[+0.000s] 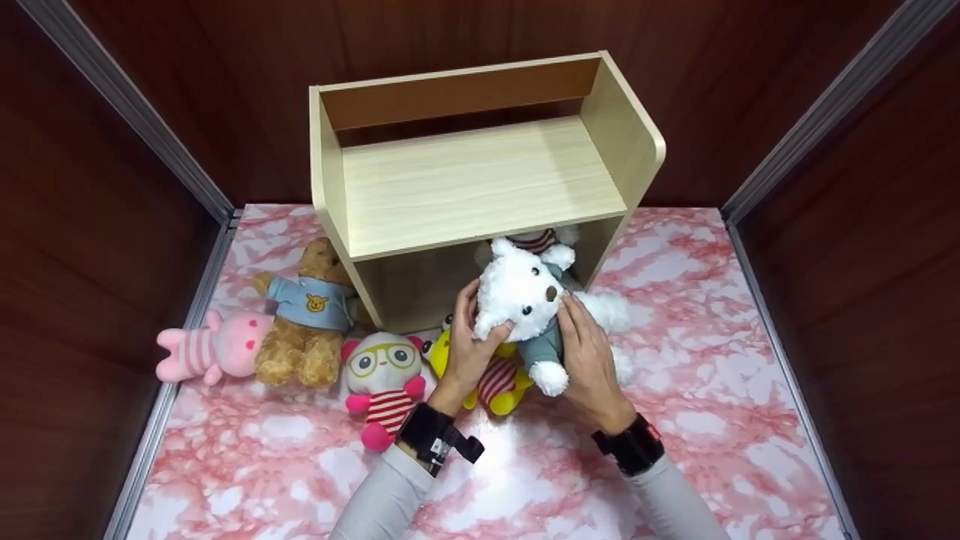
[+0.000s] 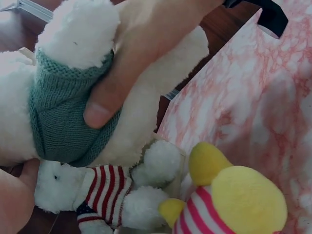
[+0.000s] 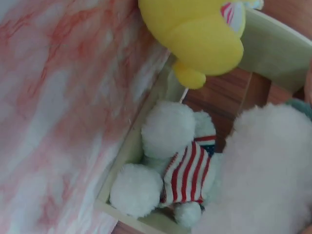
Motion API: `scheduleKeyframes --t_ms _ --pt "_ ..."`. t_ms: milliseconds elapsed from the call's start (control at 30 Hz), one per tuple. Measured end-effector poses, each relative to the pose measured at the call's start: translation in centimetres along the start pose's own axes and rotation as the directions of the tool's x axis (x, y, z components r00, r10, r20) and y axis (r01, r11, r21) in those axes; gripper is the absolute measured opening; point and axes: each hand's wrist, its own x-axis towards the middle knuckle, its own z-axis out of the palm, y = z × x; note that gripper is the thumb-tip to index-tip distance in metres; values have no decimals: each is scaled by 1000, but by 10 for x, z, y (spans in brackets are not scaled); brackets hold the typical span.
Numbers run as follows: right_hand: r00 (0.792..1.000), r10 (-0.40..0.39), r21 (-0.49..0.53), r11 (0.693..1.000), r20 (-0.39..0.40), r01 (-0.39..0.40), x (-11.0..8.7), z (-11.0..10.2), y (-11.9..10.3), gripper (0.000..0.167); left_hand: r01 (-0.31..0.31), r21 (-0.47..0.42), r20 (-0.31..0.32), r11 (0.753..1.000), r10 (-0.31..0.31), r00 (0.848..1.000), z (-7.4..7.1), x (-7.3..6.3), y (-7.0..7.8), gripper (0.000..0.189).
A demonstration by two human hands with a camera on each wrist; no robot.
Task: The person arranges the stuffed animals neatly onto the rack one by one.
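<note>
Dark wood panels are walling in a pink-and-white marbled surface, with a pale shelf unit standing at the back. So the person's left grip is curling round the head of a white teddy, while the right grip is clasping its body, thumb pressing on the grey-green knit top. Teddy's tilting sideways, right in front of the lower compartment. Another white plush in a striped sweater is lying in there. Yellow plush is lying below the left grip, a panda plush is sitting next to it, and further left a brown bear is sitting beside a pink plush.
</note>
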Motion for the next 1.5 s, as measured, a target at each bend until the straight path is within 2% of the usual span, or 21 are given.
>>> scheduleKeyframes --t_ms 233,367,467,600,667,800,867,933,1000,1067,1133,1200,1267,1400,1433,1500 --pt "990 -21 37 999 142 16 5 -17 5 98 -39 -11 -60 999 38 997 -3 0 -4 86" --pt "973 -2 108 994 231 -23 10 -26 9 101 -45 -28 -106 999 42 993 -6 5 -5 76" --pt "961 32 177 981 275 -84 12 -33 12 95 -32 -42 -165 999 25 986 -10 9 -4 70" --pt "958 91 229 961 273 -157 16 -39 12 77 -19 -91 -252 996 -4 968 -16 16 -3 65" --pt "958 127 230 955 257 -188 21 -41 12 66 -21 -132 -269 991 -16 963 -18 19 -2 63" --pt "953 191 222 944 237 -245 32 -41 11 52 -9 -188 -264 982 -42 964 -23 23 -1 60" --pt "938 228 214 934 261 -286 38 -40 13 48 20 -197 -264 980 -73 962 -25 26 -2 57" --pt "909 266 218 913 321 -345 44 -39 16 47 63 -157 -282 986 -106 953 -28 28 -3 51" --pt "863 289 242 879 413 -411 48 -37 21 48 107 -76 -308 991 -125 943 -31 30 -4 47" --pt "809 288 287 830 513 -478 51 -34 27 50 151 18 -331 988 -137 934 -33 32 -3 46" --pt "759 256 341 775 599 -531 50 -29 32 49 176 85 -339 981 -137 931 -35 33 -2 49" --pt "717 211 398 712 664 -579 49 -23 37 48 190 108 -329 976 -145 933 -36 35 -1 50" --pt "683 179 446 636 708 -629 46 -18 40 48 211 105 -311 972 -170 935 -37 37 -1 51" --pt "627 149 502 473 764 -724 43 -11 39 47 284 137 -286 949 -236 929 -39 44 0 55" --pt "620 134 514 440 773 -737 42 -9 38 47 304 161 -281 939 -252 926 -40 45 0 57" --pt "610 113 528 394 785 -752 41 -6 36 48 326 206 -269 923 -267 926 -42 49 0 60"
